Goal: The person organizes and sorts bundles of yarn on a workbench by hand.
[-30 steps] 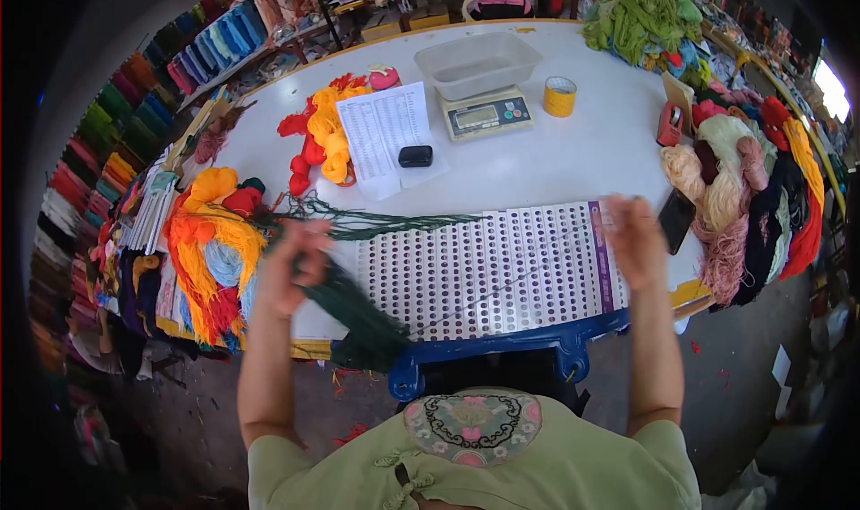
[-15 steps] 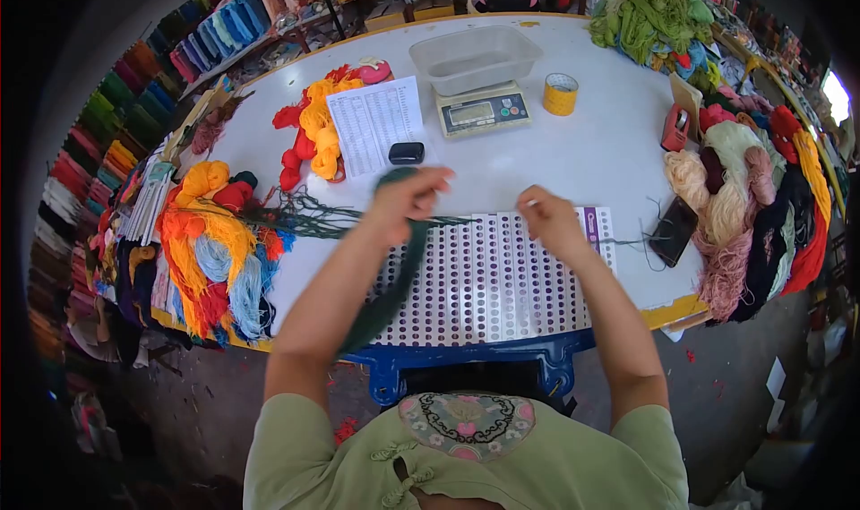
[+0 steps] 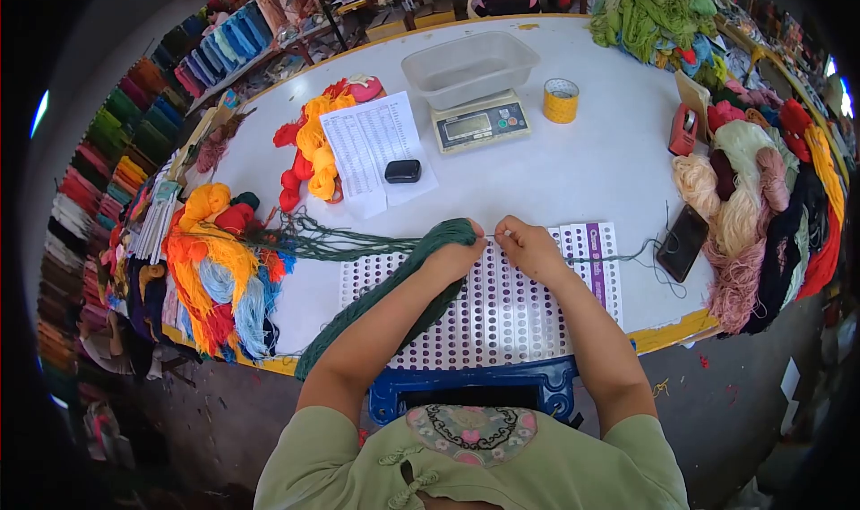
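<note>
A thick dark green yarn skein (image 3: 376, 306) drapes over my left hand (image 3: 459, 255), which is closed on it, and hangs past the forearm to the table's front edge. My right hand (image 3: 530, 250) is pinched close beside the left fingertips; what sits between its fingers is too small to make out. Both hands are above white cards with rows of dark purple holes (image 3: 502, 331). Loose dark green strands (image 3: 345, 240) stretch leftward from the skein. On the right, a thin green strand (image 3: 618, 258) runs from the card toward a black phone (image 3: 681, 241).
A scale (image 3: 482, 125) bears a clear plastic tub (image 3: 470, 67), with a tape roll (image 3: 561, 102) beside it. Printed sheets (image 3: 363, 147) lie under a small black case (image 3: 402, 171). Colourful yarn piles (image 3: 215, 250) flank the left, others (image 3: 743, 205) the right.
My left hand has come rightward, bringing the green skein with it, and now meets my right hand. Earlier the hands were apart and raised. The view has shifted slightly.
</note>
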Action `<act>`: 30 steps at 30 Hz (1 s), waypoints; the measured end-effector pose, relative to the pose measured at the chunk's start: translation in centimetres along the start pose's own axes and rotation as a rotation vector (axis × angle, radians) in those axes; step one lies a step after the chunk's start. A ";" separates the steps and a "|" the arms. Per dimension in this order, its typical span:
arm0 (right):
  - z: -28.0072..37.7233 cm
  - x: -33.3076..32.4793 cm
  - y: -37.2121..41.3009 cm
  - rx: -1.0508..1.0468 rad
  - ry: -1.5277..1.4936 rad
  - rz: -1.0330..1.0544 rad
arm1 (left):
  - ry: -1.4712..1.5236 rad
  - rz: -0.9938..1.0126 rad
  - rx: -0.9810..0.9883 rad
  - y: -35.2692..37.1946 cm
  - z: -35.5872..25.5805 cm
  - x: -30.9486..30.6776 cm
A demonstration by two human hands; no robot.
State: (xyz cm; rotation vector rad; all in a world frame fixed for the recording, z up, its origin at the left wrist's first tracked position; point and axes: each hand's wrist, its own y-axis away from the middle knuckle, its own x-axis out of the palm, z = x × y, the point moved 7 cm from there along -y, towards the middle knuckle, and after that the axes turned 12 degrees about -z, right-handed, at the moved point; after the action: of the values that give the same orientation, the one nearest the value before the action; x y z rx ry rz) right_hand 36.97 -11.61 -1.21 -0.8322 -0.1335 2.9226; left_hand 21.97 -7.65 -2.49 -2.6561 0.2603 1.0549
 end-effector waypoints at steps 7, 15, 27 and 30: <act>0.1 -0.1 0.0 0.032 -0.035 0.044 | 0.420 0.144 -0.389 1.4 -1.0 -0.1; 0.9 -0.8 -0.1 0.147 -0.232 0.062 | 0.702 0.293 -0.551 1.1 0.8 2.3; -0.5 0.1 -0.2 0.163 -0.337 0.142 | 1.278 0.442 -0.608 3.6 -3.5 -1.7; -0.5 -0.1 -0.3 0.189 -0.504 0.204 | 0.897 0.479 -0.535 3.8 -4.5 -0.5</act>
State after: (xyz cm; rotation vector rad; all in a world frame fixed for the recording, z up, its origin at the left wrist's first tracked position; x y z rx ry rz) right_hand 37.37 -11.29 -1.53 -0.0748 0.2007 3.2022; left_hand 23.48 -12.66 0.26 -3.5020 0.9279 -0.1122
